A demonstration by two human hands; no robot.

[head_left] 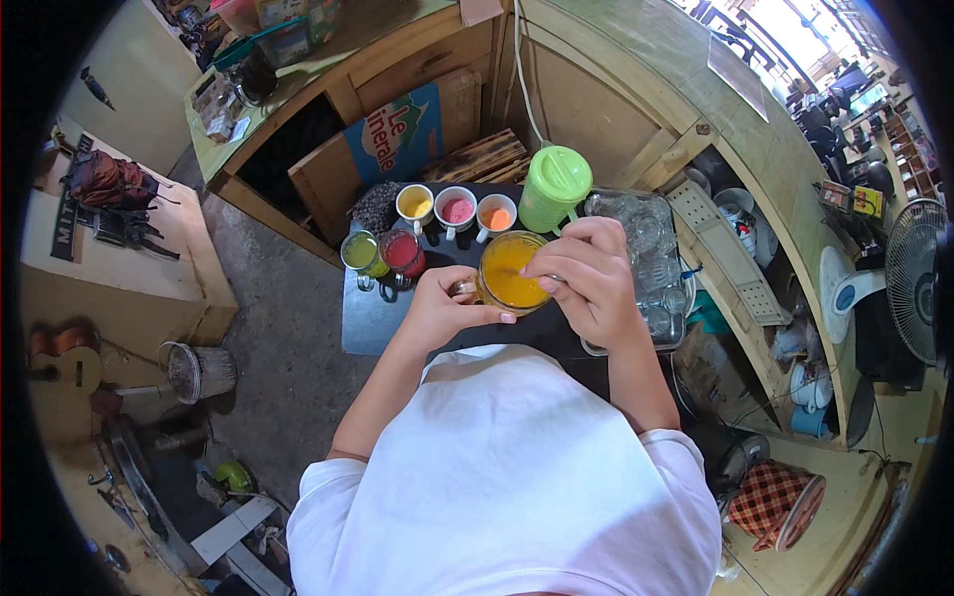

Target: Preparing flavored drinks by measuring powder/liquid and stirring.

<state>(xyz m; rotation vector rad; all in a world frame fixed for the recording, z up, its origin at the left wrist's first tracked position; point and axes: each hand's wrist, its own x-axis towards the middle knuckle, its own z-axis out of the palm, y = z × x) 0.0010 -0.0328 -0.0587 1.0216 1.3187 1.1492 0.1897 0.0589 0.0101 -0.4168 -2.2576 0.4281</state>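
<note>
My left hand (445,310) is closed on the handle of a clear glass mug (514,271) of orange drink and steadies it near the table's front. Over the mug's right side, my right hand (588,278) pinches a spoon (557,278), mostly hidden by the fingers and the drink. Behind the mug stand three white cups, with yellow powder (414,203), pink powder (457,211) and orange powder (496,216). To the left are a glass mug of green drink (364,254) and one of red drink (402,254). A lidded green pitcher (555,189) stands behind my right hand.
Upturned clear glasses (646,233) crowd a tray at the right of the dark table (373,323). A wooden counter (616,60) curves around behind, with flat cardboard (397,134) leaning below it. At right is a white fan (909,278); at left on the floor, a bucket (202,373).
</note>
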